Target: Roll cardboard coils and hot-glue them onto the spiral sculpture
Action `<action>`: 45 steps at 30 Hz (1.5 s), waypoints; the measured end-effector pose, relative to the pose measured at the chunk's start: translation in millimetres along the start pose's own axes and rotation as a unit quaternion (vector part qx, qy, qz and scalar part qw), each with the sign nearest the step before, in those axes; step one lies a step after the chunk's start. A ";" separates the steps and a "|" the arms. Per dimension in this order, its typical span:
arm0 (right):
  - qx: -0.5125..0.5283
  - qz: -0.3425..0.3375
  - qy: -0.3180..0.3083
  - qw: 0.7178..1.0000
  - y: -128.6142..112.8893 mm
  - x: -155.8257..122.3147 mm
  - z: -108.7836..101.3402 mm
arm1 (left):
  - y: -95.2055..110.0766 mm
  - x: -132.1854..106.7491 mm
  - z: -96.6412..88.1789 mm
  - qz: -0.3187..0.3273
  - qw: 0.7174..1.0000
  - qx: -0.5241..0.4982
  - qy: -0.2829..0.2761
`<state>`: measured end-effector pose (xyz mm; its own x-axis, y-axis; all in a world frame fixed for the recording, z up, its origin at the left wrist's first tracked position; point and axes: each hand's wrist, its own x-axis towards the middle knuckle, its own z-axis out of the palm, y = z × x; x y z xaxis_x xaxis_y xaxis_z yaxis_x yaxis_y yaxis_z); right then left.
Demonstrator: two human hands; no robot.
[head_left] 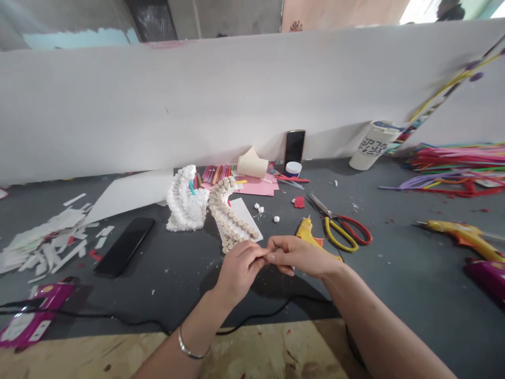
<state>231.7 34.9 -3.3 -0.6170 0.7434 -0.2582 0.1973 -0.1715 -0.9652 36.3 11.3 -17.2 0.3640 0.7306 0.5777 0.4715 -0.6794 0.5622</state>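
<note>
My left hand [241, 268] and my right hand [294, 255] meet over the dark table, fingertips pinched together. Whatever sits between the fingers is hidden or too small to make out. Just beyond them lies a curved white piece covered with beige rolled discs [232, 216], on a white card [246, 213]. A similar shape covered in white tufts [187, 202] stands to its left. Right behind my right hand rests a yellow glue gun [306, 231], partly covered by the hand. Small white pellets [276, 219] lie ahead of my fingers.
Scissors with red and yellow handles [343, 226] lie to the right, before a second glue gun [457, 231]. A black phone [125, 247] and paper strips [47, 242] are on the left. A cup [373, 147] stands near the back wall. A black cable [268, 315] crosses the front.
</note>
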 end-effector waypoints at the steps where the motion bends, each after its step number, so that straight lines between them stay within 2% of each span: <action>1: 0.016 -0.009 -0.015 1.000 0.7 0.2 -0.3 | 1.0 0.2 -0.4 0.001 1.000 -0.018 0.012; 4: 0.083 -0.038 -0.054 0.994 3.4 2.0 -0.3 | 3.6 1.5 -1.7 -0.020 0.996 -0.073 0.045; 9: 0.195 -0.074 -0.110 0.972 7.6 7.4 4.0 | 5.5 2.7 -1.1 -0.074 0.986 -0.130 0.070; 15: 0.247 -0.072 -0.132 0.957 5.7 9.6 9.2 | 2.9 2.0 4.0 -0.130 0.969 -0.186 0.097; 18: 0.213 -0.065 -0.097 0.970 5.6 9.5 6.6 | -1.5 3.7 1.6 -0.117 0.977 -0.166 0.062; 22: 0.065 -0.020 0.016 0.998 6.6 8.5 1.6 | -6.2 5.7 -2.5 -0.051 0.997 -0.018 -0.048; 25: -0.002 0.008 0.045 0.999 6.2 7.3 1.8 | -6.8 3.7 -1.5 -0.006 0.994 0.071 -0.083; 27: -0.002 0.011 0.029 1.000 5.5 6.6 2.7 | -5.3 2.0 -0.2 0.008 0.994 0.085 -0.071; 30: 0.054 -0.018 -0.024 0.998 5.5 6.4 2.7 | -0.3 1.2 0.0 -0.004 0.997 0.062 -0.038; 33: 0.132 -0.060 -0.088 0.985 7.2 7.0 1.9 | 6.1 2.0 -1.1 -0.021 1.000 -0.006 -0.004; 36: 0.197 -0.074 -0.134 0.968 8.0 7.0 3.2 | 12.1 2.5 -1.4 -0.031 0.996 -0.078 0.037; 41: 0.242 -0.093 -0.155 0.953 6.8 5.8 8.1 | 17.2 1.2 0.3 -0.069 0.985 -0.137 0.079; 45: 0.251 -0.079 -0.152 0.953 6.0 6.6 9.6 | 15.5 0.6 2.1 -0.096 0.979 -0.136 0.115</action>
<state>221.4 32.6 -11.2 -0.8161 0.5769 -0.0343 -0.2587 -0.4178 -0.8709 45.6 1.3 -9.4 0.0843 0.8333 0.5464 0.2710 -0.5469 0.7922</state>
